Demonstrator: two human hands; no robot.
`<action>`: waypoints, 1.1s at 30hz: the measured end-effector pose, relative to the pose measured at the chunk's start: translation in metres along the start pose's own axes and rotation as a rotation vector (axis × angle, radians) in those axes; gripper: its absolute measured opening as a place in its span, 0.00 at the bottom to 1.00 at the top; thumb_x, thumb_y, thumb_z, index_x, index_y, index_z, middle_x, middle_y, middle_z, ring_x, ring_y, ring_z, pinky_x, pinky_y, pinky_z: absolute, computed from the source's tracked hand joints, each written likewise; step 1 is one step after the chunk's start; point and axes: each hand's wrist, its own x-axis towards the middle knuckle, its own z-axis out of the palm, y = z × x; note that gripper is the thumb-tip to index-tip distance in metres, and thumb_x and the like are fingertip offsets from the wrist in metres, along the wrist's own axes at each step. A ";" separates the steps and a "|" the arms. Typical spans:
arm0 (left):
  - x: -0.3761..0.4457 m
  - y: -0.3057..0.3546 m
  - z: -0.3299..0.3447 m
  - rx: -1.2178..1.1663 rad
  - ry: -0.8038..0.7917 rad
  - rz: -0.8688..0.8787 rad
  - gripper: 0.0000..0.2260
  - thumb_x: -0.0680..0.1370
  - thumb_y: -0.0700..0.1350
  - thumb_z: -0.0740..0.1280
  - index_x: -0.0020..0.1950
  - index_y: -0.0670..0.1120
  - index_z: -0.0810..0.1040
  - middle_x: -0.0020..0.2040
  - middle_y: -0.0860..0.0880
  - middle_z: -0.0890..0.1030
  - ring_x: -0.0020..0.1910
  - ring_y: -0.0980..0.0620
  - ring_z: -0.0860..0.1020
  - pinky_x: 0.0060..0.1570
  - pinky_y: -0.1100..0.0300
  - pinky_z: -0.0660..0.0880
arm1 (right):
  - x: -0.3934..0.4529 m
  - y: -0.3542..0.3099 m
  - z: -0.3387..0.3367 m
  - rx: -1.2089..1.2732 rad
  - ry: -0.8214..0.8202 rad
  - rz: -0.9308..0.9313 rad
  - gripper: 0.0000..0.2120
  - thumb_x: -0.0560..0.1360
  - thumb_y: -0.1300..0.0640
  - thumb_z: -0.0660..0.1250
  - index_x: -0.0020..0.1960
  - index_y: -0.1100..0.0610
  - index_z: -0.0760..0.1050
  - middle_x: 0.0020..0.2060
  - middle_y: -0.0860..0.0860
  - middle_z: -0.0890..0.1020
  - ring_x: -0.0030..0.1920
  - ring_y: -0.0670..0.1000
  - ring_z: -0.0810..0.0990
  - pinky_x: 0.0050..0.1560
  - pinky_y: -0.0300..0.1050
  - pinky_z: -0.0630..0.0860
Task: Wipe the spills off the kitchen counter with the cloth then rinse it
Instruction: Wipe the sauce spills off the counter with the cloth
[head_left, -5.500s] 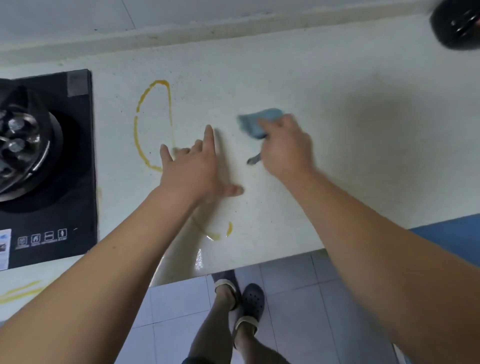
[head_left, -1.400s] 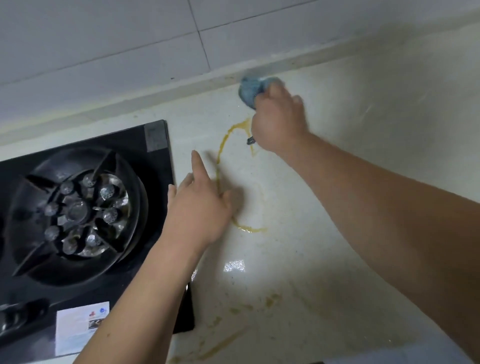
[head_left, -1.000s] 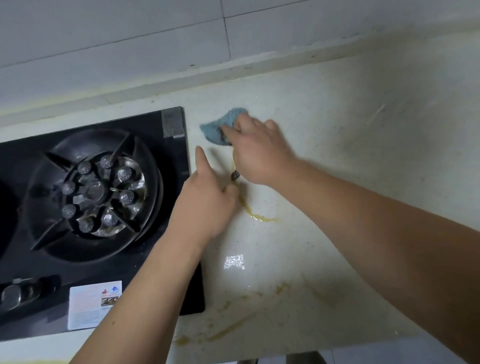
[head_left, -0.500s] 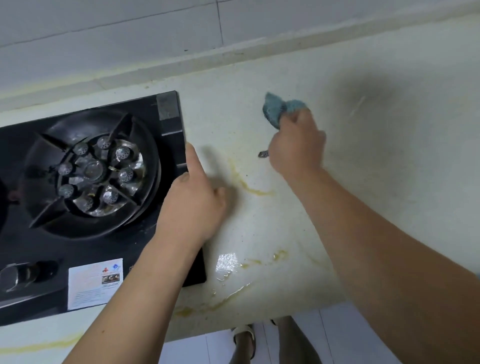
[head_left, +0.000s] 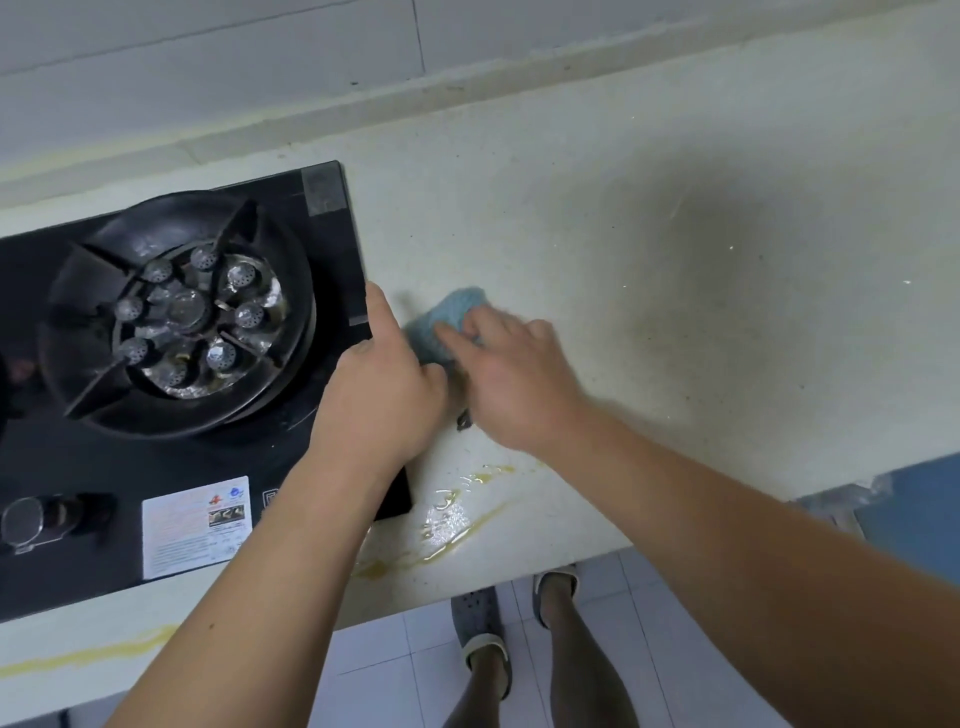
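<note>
My right hand (head_left: 511, 379) presses a crumpled blue cloth (head_left: 451, 322) onto the pale counter (head_left: 675, 260), just right of the stove's edge. A small dark tag hangs below that hand. My left hand (head_left: 382, 395) rests flat at the stove's right edge, its index finger stretched forward, and touches the cloth's left side. Yellow oily spills (head_left: 457, 514) with a wet shine lie near the counter's front edge, below both hands. Another yellow streak (head_left: 88, 654) runs along the front edge at the lower left.
A black gas stove (head_left: 176, 364) with a round burner fills the left side; a knob (head_left: 26, 519) sits at its front. White wall tiles (head_left: 311, 47) stand behind. My legs and grey sandals (head_left: 480, 623) show on the floor. A blue surface (head_left: 914, 499) lies at the right.
My right hand has swept the cloth left and toward me, next to the left hand. The yellow curve beside the stove is wiped away; the spills near the front edge stay.
</note>
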 end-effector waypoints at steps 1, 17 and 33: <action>-0.002 -0.001 0.000 0.000 -0.008 0.000 0.40 0.79 0.44 0.62 0.83 0.41 0.39 0.46 0.44 0.78 0.45 0.41 0.75 0.40 0.52 0.66 | -0.005 0.005 -0.003 -0.004 -0.004 -0.043 0.29 0.69 0.47 0.61 0.69 0.47 0.78 0.57 0.50 0.78 0.55 0.58 0.81 0.49 0.53 0.74; -0.041 -0.011 0.009 0.094 -0.128 0.030 0.38 0.81 0.46 0.59 0.84 0.45 0.39 0.46 0.44 0.79 0.48 0.40 0.77 0.41 0.50 0.69 | -0.072 0.026 -0.016 0.021 0.128 0.646 0.15 0.78 0.58 0.62 0.63 0.57 0.78 0.61 0.57 0.74 0.59 0.62 0.76 0.54 0.57 0.71; -0.073 -0.009 0.018 0.121 -0.169 0.000 0.39 0.73 0.54 0.55 0.81 0.60 0.41 0.74 0.51 0.74 0.68 0.36 0.73 0.66 0.37 0.71 | -0.136 0.026 -0.002 0.027 0.106 0.210 0.26 0.72 0.57 0.61 0.70 0.50 0.79 0.56 0.54 0.79 0.53 0.60 0.80 0.47 0.49 0.64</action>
